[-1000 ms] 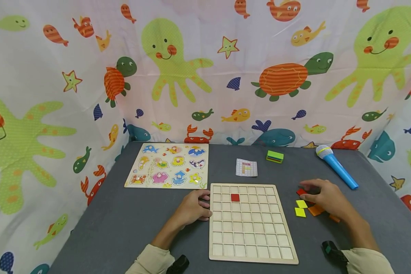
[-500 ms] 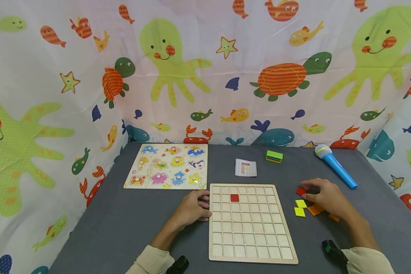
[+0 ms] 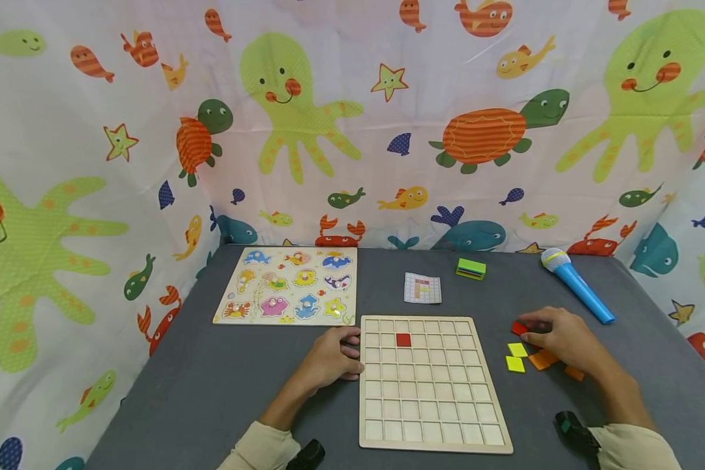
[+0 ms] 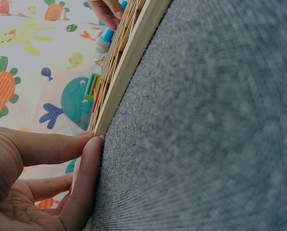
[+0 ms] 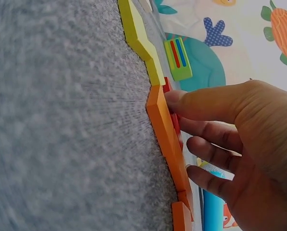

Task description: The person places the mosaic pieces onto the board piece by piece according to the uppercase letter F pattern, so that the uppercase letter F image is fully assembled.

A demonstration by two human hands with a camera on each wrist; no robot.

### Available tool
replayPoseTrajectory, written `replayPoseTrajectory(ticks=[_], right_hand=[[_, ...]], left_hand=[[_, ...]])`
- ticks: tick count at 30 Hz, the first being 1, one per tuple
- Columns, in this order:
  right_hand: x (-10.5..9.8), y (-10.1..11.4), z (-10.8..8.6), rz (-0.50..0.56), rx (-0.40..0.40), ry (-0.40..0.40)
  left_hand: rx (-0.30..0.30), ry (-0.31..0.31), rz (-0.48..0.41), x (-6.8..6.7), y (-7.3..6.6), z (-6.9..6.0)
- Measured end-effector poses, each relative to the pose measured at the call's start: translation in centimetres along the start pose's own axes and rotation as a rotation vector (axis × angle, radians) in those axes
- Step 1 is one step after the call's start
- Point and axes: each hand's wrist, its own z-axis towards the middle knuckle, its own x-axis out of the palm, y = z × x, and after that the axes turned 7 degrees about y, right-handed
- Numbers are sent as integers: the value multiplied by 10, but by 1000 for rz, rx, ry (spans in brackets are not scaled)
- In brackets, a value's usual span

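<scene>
A pale wooden grid board lies on the table, with one red tile set in a cell of its second row. At the board's upper left edge, my left hand pinches the rim between thumb and finger. My right hand is over the loose square tiles to the right. Its thumb and forefinger are either side of a red tile; other red pieces are partly hidden under the fingers. Beside it are yellow tiles and orange tiles. In the right wrist view, the thumb tip touches the red pieces behind an orange tile.
Behind the board lie a small pattern card and a stack of coloured tiles, green on top. A sea-animal peg puzzle is at back left. A blue toy microphone lies at back right. A printed cloth surrounds the table.
My right hand and the red tile at its fingertips have shifted very slightly to the right. The left hand and the board stay in place.
</scene>
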Motion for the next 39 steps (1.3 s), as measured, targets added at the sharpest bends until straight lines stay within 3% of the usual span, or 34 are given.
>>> replayPoseTrajectory(ticks=[12,22,31,39], right_hand=[[-2,8,-2,-1,-38,-46],[1,31,-2,-1,-87,-76],[10,50,5,-1,-161,-48],[17,62,12,15,-153,-17]], left_hand=[[4,-10,19,4,-1,0],[5,-10,28,4,-1,0],[5,-10,21,3,0,1],[1,-13,29,2,0,0]])
